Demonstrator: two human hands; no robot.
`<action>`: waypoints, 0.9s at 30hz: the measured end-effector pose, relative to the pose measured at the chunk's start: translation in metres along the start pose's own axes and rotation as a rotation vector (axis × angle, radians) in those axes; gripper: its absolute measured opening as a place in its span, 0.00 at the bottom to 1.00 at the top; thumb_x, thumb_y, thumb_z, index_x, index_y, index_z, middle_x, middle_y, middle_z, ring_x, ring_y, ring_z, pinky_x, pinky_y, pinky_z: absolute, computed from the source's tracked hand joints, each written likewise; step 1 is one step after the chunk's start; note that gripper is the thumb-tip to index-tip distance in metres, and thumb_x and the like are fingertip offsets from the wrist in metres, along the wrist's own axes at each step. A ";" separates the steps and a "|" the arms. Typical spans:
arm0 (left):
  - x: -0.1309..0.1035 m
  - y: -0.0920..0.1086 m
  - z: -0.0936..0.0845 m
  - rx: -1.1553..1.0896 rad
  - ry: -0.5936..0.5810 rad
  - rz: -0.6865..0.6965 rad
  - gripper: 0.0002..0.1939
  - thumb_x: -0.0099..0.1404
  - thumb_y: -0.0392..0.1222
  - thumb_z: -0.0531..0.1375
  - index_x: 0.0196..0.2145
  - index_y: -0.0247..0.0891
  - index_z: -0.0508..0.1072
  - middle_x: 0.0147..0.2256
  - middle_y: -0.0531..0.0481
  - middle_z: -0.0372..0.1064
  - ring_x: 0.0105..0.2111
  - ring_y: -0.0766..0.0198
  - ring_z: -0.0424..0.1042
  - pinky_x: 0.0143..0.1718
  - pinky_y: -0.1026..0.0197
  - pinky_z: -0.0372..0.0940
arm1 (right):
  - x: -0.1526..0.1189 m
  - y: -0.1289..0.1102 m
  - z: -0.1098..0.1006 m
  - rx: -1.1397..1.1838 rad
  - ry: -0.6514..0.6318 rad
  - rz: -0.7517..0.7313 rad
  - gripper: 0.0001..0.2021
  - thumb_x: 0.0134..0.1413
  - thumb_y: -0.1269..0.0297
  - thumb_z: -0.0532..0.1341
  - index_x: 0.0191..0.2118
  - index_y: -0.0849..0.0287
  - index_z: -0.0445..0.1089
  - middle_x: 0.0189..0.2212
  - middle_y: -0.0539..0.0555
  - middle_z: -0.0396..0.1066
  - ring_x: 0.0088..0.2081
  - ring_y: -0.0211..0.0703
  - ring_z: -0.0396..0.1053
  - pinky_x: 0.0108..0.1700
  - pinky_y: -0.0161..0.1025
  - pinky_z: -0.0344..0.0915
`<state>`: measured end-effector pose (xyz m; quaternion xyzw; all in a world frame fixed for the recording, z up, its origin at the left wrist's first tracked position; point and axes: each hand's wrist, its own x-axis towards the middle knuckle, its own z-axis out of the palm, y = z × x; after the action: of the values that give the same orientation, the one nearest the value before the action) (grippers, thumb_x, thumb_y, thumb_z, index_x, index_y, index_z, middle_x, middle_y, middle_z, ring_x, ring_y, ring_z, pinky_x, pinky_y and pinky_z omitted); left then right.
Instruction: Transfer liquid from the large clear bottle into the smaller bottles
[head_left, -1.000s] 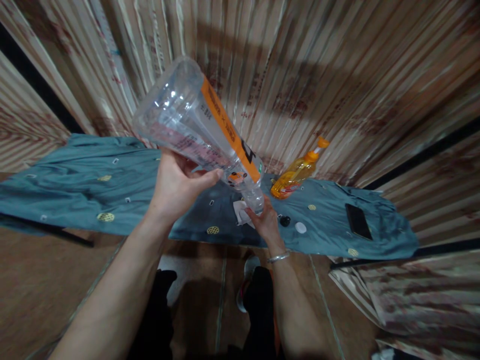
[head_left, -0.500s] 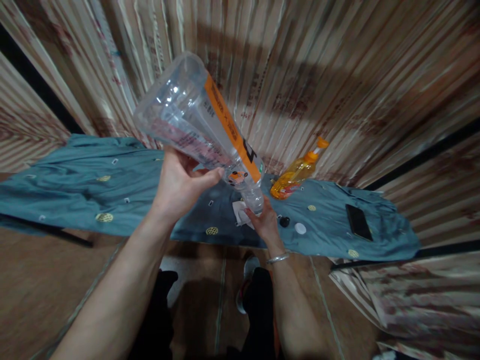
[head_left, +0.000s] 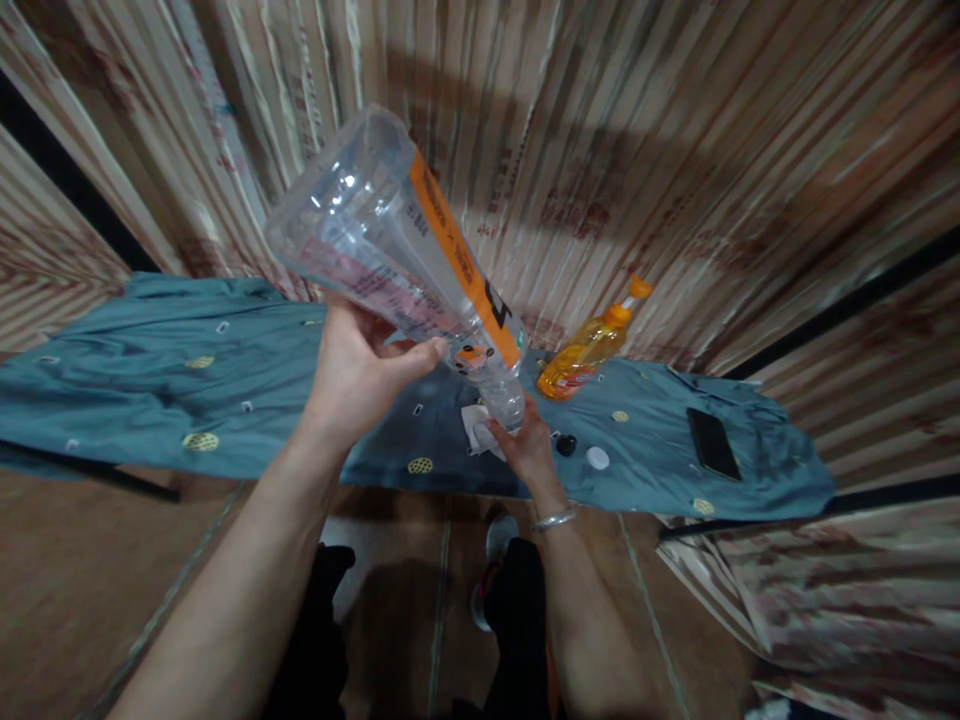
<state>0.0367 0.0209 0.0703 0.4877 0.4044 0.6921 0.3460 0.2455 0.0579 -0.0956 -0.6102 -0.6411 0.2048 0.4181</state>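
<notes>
A large clear plastic bottle with an orange label strip is tilted, its base toward the upper left and its neck toward the lower right. Around its underside, near the middle, my left hand is closed with the thumb along the side. My right hand, with a silver bangle at the wrist, grips the neck end. A white piece of paper or tissue shows beside the neck, partly hidden by my right hand. Whether the bottle holds anything is hard to tell; it looks see-through.
On the blue cloth-covered table stands a yellow pump bottle. A black round object, a white round cap and a dark phone lie to the right. Striped curtain hangs behind.
The view has shifted slightly, so the table items appear a little further left. Both hands keep the same hold on the clear bottle.
</notes>
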 end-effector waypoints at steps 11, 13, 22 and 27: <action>0.001 -0.001 0.003 -0.022 -0.013 0.025 0.28 0.41 0.38 0.73 0.37 0.46 0.64 0.40 0.52 0.75 0.47 0.49 0.77 0.50 0.43 0.74 | 0.000 0.002 0.002 -0.037 0.020 0.008 0.31 0.48 0.54 0.69 0.58 0.57 0.67 0.46 0.59 0.79 0.45 0.58 0.78 0.46 0.51 0.74; 0.002 -0.002 0.004 -0.037 -0.022 0.036 0.29 0.41 0.38 0.73 0.38 0.46 0.63 0.41 0.50 0.74 0.48 0.48 0.77 0.49 0.44 0.75 | 0.001 0.002 0.002 -0.033 0.015 0.012 0.31 0.47 0.54 0.69 0.57 0.57 0.67 0.46 0.59 0.80 0.45 0.58 0.78 0.46 0.51 0.74; 0.004 -0.003 0.009 -0.034 -0.033 0.051 0.30 0.41 0.39 0.72 0.39 0.45 0.63 0.43 0.46 0.74 0.46 0.47 0.78 0.47 0.44 0.76 | 0.001 0.002 -0.001 -0.050 0.006 0.002 0.31 0.46 0.55 0.68 0.57 0.59 0.66 0.47 0.61 0.79 0.47 0.59 0.78 0.48 0.52 0.74; 0.003 -0.001 0.011 -0.041 -0.030 0.024 0.30 0.40 0.38 0.72 0.38 0.46 0.62 0.43 0.47 0.74 0.46 0.48 0.78 0.46 0.45 0.76 | 0.000 0.000 -0.002 -0.054 0.025 -0.013 0.30 0.48 0.56 0.68 0.57 0.59 0.66 0.48 0.61 0.79 0.47 0.59 0.78 0.49 0.53 0.74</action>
<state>0.0464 0.0261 0.0730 0.4957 0.3789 0.6969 0.3536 0.2472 0.0574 -0.0948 -0.6198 -0.6450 0.1771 0.4105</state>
